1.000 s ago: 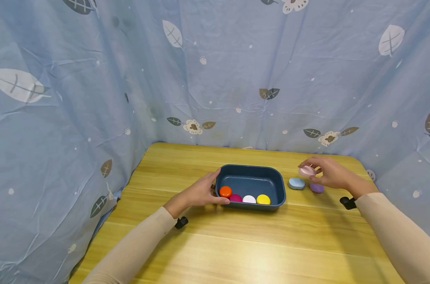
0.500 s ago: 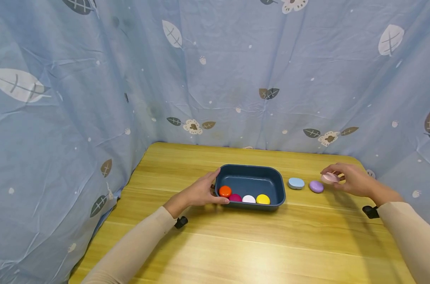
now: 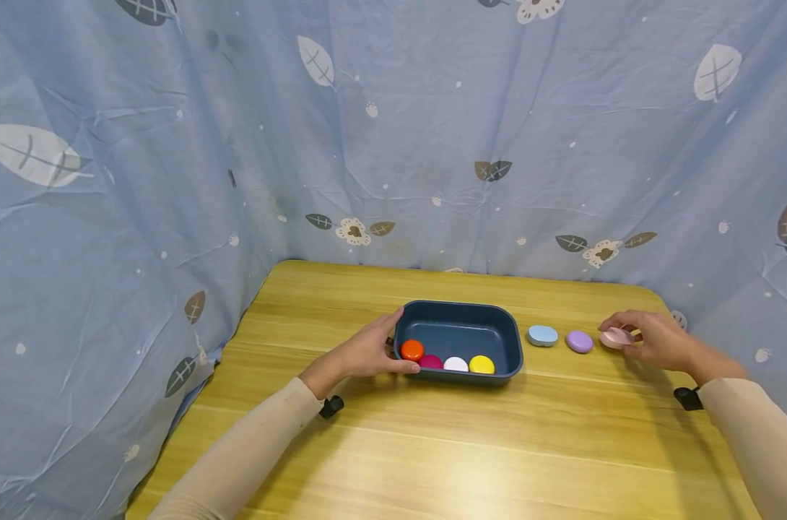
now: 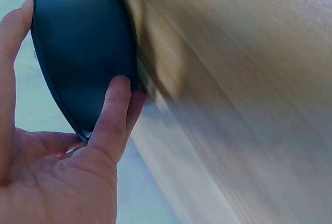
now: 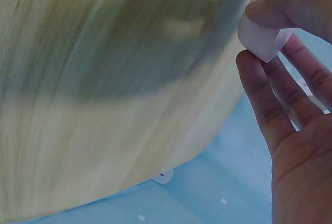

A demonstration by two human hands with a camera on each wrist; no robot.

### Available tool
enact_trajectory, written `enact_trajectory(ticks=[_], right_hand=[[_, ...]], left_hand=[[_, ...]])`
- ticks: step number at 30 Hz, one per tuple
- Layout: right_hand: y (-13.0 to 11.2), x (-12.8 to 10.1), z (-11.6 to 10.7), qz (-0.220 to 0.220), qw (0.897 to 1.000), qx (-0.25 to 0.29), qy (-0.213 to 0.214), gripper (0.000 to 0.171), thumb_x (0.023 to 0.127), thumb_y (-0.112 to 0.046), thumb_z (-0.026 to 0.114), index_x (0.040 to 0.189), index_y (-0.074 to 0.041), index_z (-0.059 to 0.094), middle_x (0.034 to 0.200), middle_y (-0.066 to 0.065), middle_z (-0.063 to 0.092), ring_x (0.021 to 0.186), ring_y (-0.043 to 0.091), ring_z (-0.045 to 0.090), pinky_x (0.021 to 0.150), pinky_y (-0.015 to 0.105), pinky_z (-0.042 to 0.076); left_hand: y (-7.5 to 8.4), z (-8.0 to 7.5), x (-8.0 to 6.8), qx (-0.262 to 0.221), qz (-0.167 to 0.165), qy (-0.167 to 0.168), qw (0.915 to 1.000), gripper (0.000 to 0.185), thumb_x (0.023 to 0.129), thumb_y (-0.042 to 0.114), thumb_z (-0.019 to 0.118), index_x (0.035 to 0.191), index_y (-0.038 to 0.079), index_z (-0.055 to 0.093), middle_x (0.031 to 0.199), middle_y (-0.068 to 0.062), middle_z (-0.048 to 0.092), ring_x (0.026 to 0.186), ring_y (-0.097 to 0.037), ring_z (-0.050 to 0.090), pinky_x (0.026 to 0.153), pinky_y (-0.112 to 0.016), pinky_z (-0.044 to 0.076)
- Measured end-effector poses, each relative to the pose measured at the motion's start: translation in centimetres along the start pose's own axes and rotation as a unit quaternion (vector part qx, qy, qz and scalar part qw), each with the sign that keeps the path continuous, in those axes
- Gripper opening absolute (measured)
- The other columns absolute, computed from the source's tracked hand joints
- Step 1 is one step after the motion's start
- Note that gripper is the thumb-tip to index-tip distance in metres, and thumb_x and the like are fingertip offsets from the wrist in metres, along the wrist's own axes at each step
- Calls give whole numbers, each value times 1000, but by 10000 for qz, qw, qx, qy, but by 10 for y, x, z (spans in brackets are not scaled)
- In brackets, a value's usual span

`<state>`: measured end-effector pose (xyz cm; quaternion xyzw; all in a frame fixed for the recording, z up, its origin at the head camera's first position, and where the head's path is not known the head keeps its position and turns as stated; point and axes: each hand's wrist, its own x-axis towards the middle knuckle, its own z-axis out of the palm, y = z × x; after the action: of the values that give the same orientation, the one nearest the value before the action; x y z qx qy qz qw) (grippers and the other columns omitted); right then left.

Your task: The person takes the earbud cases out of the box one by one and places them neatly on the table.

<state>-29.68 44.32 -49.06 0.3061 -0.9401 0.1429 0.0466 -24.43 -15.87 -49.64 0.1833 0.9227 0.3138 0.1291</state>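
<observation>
My left hand [image 3: 370, 352] grips the left end of a dark blue rectangular tray [image 3: 516, 354], with the thumb along its near side. In the left wrist view the fingers and thumb span the outside of the tray [image 4: 83, 42]. At the right, my right hand [image 3: 656, 343] pinches a small pale pink rounded block [image 3: 614, 337] between thumb and fingers, low over the table or touching it; I cannot tell which. The right wrist view shows that block [image 5: 259, 40] from close up. To its left lie a purple round piece [image 3: 579, 341] and a light blue oblong piece [image 3: 542, 335].
Along the near inner side of the tray sit orange [image 3: 412, 350], magenta [image 3: 431, 362], white [image 3: 455, 364] and yellow [image 3: 481, 365] round pieces. The wooden table [image 3: 445, 448] is bounded at the back and sides by a blue patterned curtain [image 3: 419, 144].
My right hand has carried the pale pink block rightward from above the blue and purple pieces, then lowered it to the right of the purple one. The left hand and the tray have stayed put.
</observation>
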Motion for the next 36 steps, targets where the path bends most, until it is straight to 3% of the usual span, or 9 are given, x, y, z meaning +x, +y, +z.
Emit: enact_trajectory(ticks=[4, 12, 23, 28, 32, 36], right_hand=[[3, -3, 5, 71, 9998, -199, -67, 54, 79, 7, 98, 125, -19, 85, 125, 11, 86, 101, 32, 84, 78, 31, 63], [8, -6, 10, 165, 9997, -38, -158, 55, 79, 9, 95, 125, -19, 85, 124, 11, 85, 105, 30, 79, 80, 34, 64], [13, -10, 14, 67, 10000, -36, 11, 57, 76, 12, 95, 124, -17, 85, 122, 13, 85, 101, 13, 73, 76, 27, 59], [12, -9, 16, -42, 9998, -96, 139, 60, 73, 10, 98, 124, -19, 84, 122, 10, 85, 100, 10, 71, 75, 26, 57], [11, -10, 16, -72, 9996, -159, 224, 60, 74, 6, 100, 128, -16, 85, 123, 13, 83, 99, 17, 72, 74, 26, 56], [8, -10, 12, 21, 9994, -260, 220, 64, 79, -3, 103, 139, -12, 83, 131, 22, 81, 105, 35, 77, 76, 35, 55]], left_hand=[[0, 1, 0, -21, 31, -16, 10000, 135, 92, 68, 95, 190, 18, 16, 193, -17, 30, 141, -31, 72, 131, -52, 55], [1, 1, -1, -74, 49, -44, 10000, 135, 92, 67, 95, 189, 17, 16, 193, -17, 29, 154, -37, 64, 134, -54, 52], [0, -1, 0, -57, 72, -18, 10000, 136, 92, 67, 95, 190, 17, 15, 193, -18, 30, 152, -37, 66, 134, -54, 52], [0, -1, 0, -14, 64, -2, 10000, 135, 92, 68, 94, 190, 17, 16, 193, -17, 31, 165, -39, 54, 137, -56, 48], [0, -1, 0, -36, 40, -8, 10000, 136, 92, 68, 95, 190, 18, 16, 193, -17, 31, 168, -41, 49, 138, -58, 46], [0, -1, -1, -40, 25, -19, 10000, 136, 92, 68, 94, 190, 18, 15, 193, -17, 30, 164, -40, 55, 137, -57, 48]])
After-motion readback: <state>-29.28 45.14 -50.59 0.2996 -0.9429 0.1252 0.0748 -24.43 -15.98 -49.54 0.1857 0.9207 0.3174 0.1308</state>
